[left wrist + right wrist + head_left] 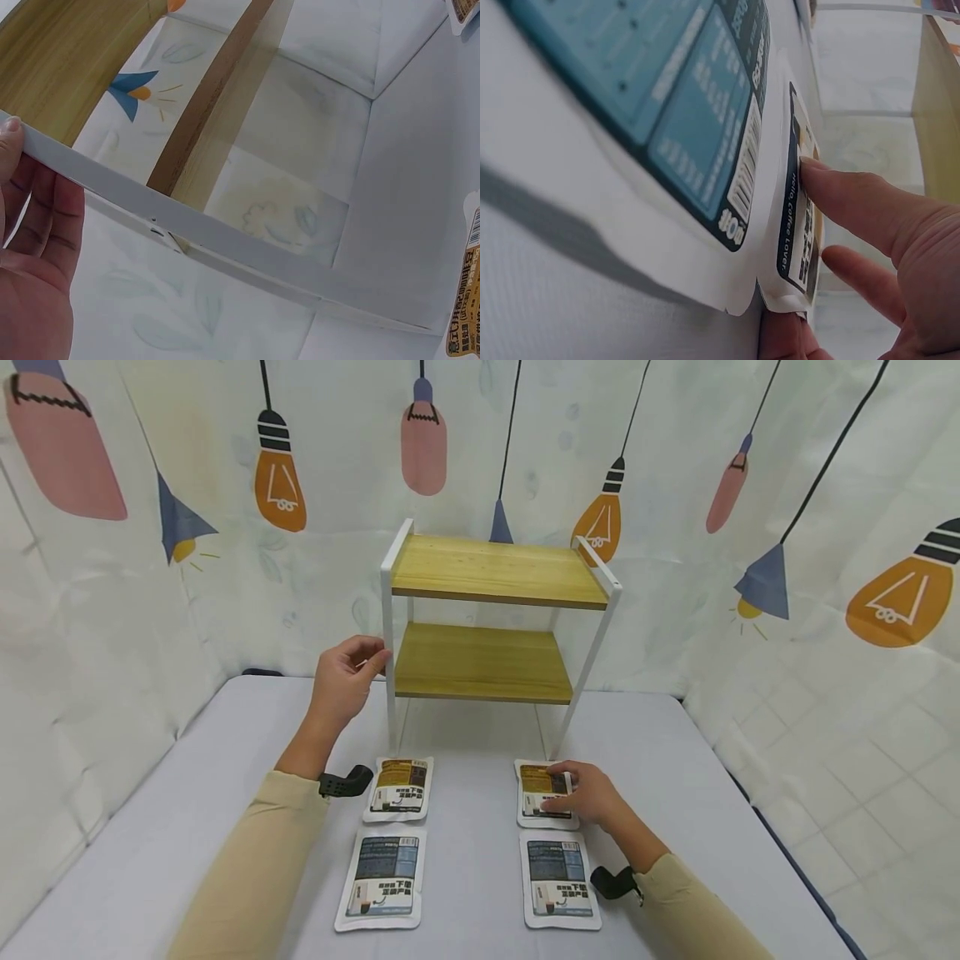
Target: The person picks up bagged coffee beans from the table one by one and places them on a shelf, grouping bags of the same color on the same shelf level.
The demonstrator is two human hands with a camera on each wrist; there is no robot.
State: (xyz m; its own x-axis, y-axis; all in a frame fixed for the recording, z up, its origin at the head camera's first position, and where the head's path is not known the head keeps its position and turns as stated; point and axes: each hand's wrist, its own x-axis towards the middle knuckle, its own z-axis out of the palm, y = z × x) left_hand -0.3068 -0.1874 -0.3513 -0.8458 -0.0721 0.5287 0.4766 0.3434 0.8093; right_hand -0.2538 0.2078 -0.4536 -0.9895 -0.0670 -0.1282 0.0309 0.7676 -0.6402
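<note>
At the left front post of a two-tier shelf (482, 662), my left hand (351, 672) holds the white upright (112, 180) between thumb and curled fingers. My right hand (588, 793) is on the far right coffee pouch (534, 781), a white packet with a brown and yellow label. In the right wrist view the thumb presses on the pouch's printed face (799, 225) while a fingertip (782, 334) sits at its lower edge, partly hidden behind it. Nearer me lies a blue-labelled pouch (560, 878), just below the gripped one.
On the left, another brown-labelled pouch (400, 789) lies above a second blue-labelled pouch (381, 878). A white cloth covers the table (472, 860). Behind the shelf hangs a curtain (330, 585) printed with lamps, which also closes off both sides.
</note>
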